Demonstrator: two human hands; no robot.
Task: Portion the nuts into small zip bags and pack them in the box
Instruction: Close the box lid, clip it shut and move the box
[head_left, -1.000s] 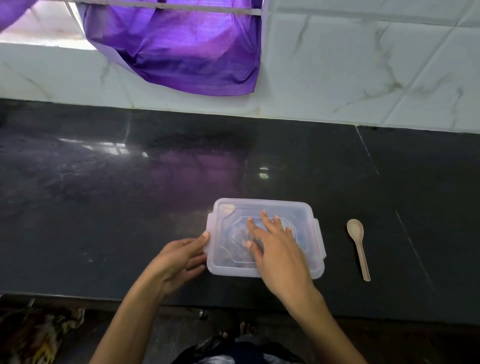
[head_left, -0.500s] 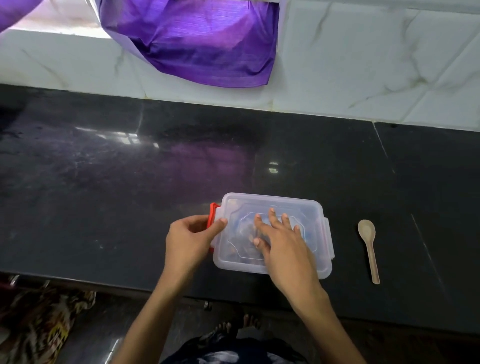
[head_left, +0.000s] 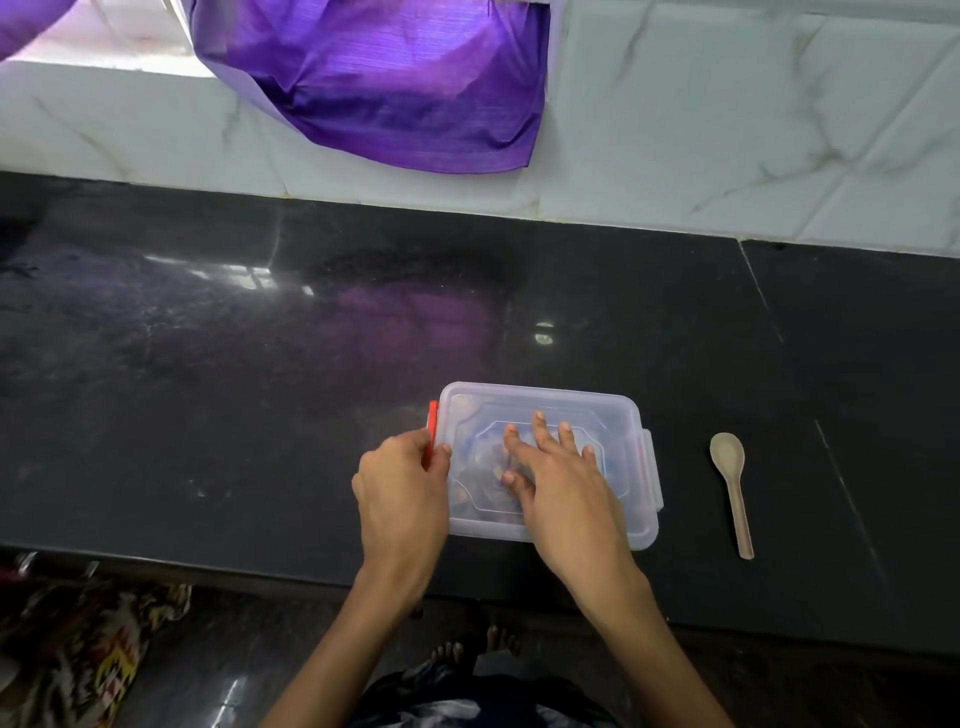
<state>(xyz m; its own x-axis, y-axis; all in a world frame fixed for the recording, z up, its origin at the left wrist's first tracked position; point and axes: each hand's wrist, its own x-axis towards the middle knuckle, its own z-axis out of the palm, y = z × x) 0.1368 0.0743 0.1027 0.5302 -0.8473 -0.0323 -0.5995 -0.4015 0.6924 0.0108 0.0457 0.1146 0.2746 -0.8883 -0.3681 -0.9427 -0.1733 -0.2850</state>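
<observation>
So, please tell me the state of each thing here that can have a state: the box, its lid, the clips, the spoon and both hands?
box: on the counter, lid on
lid: lying flat on the box
red clip: at the left end, latched or not unclear
left hand: grips the red clip
right hand: presses flat on the lid, fingers spread
wooden spoon: lying unused, right of the box

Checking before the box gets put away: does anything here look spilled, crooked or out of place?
Nothing stands out. The lid sits square on the box, no nuts are loose on the counter, and the spoon lies clean beside it.
</observation>
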